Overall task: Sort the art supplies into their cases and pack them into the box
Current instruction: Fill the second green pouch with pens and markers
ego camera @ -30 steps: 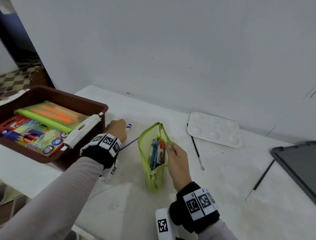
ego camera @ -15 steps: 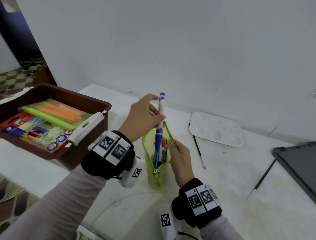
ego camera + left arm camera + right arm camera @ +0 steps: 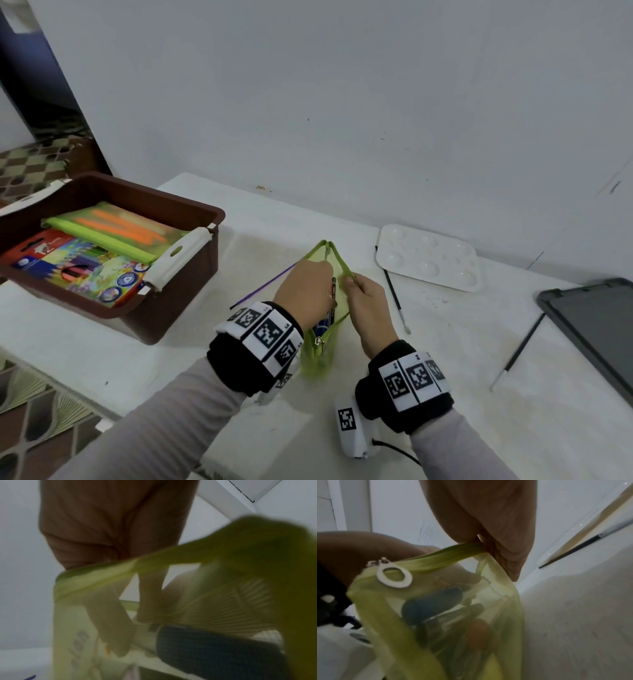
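A green mesh pouch [image 3: 323, 346] stands upright on the white table [image 3: 479, 428], its mouth held wide. My right hand [image 3: 363, 296] pinches the right rim of the pouch [image 3: 453, 557]. My left hand [image 3: 306, 289] reaches into the mouth. Its fingers [image 3: 111, 628] show blurred through the mesh, beside the end of a blue marker [image 3: 214, 653]. I cannot tell whether they still grip it. The blue marker [image 3: 323, 325] lies inside with other pens. A red-and-black pencil [image 3: 333, 291] stands between my hands. The zipper pull [image 3: 394, 577] hangs at the near end.
A brown box [image 3: 205, 212] at the left holds a green case [image 3: 113, 229] and a coloured-pencil pack [image 3: 78, 263]. A purple brush [image 3: 263, 286], two black brushes [image 3: 395, 298] [image 3: 517, 353], a white palette [image 3: 428, 257] and a grey lid [image 3: 599, 325] lie on the table.
My left hand took the blue marker from the table, lifted it over the pouch and lowered it inside. The right hand kept hold of the rim.
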